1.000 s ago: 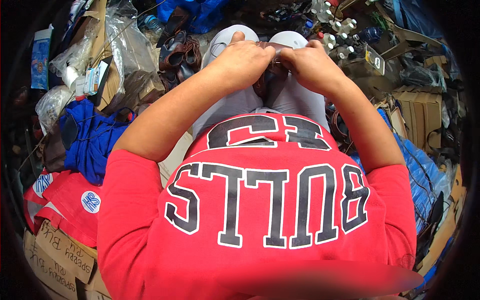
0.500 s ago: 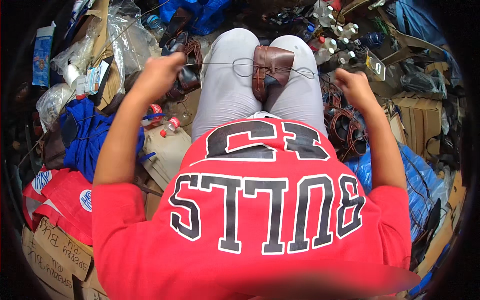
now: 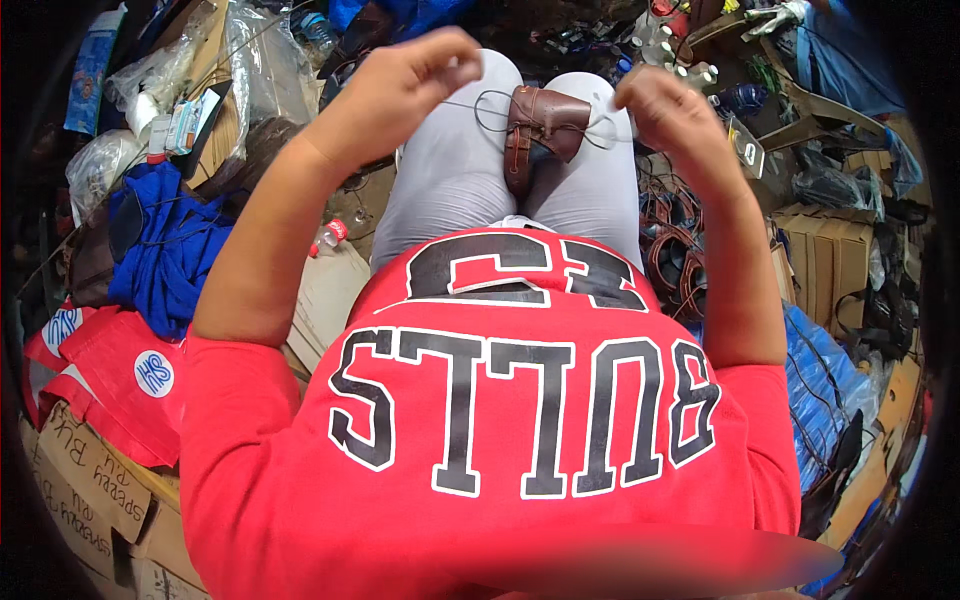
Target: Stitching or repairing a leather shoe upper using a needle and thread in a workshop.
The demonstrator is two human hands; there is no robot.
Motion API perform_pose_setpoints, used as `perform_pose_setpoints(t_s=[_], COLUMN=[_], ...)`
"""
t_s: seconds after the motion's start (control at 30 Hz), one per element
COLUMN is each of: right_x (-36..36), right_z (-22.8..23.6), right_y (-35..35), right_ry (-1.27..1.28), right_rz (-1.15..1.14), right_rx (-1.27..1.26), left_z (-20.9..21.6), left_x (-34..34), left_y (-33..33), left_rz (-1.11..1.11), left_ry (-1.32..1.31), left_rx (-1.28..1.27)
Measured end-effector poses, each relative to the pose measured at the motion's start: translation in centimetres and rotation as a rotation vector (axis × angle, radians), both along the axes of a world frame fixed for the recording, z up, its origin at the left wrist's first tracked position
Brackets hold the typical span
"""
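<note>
Two bare hands, left hand (image 3: 420, 75) and right hand (image 3: 670, 110), apart above two knees in light grey trousers (image 3: 440, 190). Fingers of the left curled inward, fingers of the right bent and blurred; impossible to tell whether closed on anything. Between them, clear of both, one dark brown leather shoe (image 3: 555, 108), lying across the gap between the knees. From the shoe, thin dark thread (image 3: 478, 105), looped out at both sides, toward the left hand on one. Nearer the camera, one red short-sleeved jersey (image 3: 260, 480) with black, white-edged lettering. Beside the right leg, brown leather shoes with reddish laces (image 3: 680, 260), too tangled to count. Beside the left, one red-labelled plastic bottle (image 3: 330, 237). Farther left, one bunched blue cloth (image 3: 165, 250) and one red bag (image 3: 110, 400) bearing two round white labels. Far right, one brown cardboard box (image 3: 825, 260) above crumpled blue plastic sheeting (image 3: 825, 385).
</note>
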State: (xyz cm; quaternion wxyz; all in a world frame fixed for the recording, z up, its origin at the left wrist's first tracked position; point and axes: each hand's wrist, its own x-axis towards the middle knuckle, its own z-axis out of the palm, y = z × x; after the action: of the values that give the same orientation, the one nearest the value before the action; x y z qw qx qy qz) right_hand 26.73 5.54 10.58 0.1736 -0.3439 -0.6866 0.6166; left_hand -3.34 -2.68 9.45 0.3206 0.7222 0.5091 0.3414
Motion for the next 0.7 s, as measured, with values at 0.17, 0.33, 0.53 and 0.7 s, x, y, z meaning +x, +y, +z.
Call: perform_pose_setpoints(t_s=[0.17,0.33,0.53,0.7], right_x=[7.0,19.9,18.9,5.9], right_z=[-5.9,-9.8,-12.4,-5.0], right_y=[-1.4,-3.0,-1.3,2.7], right_ry=[-0.786,-0.815,-0.484,-0.474], right_rz=[-0.130,-0.354,-0.534,-0.155], right_rx=[0.629,0.666,0.214,0.348], left_z=[-3.1,-3.0,-4.7,-4.1], left_x=[-5.5,-16.7,-11.7,1.8], left_y=[-1.0,-3.0,0.2,3.4], left_rz=[0.044,0.276,0.358,0.078], left_ry=[0.723,0.951,0.074,0.158], left_rx=[0.220,0.013,-0.148,-0.315])
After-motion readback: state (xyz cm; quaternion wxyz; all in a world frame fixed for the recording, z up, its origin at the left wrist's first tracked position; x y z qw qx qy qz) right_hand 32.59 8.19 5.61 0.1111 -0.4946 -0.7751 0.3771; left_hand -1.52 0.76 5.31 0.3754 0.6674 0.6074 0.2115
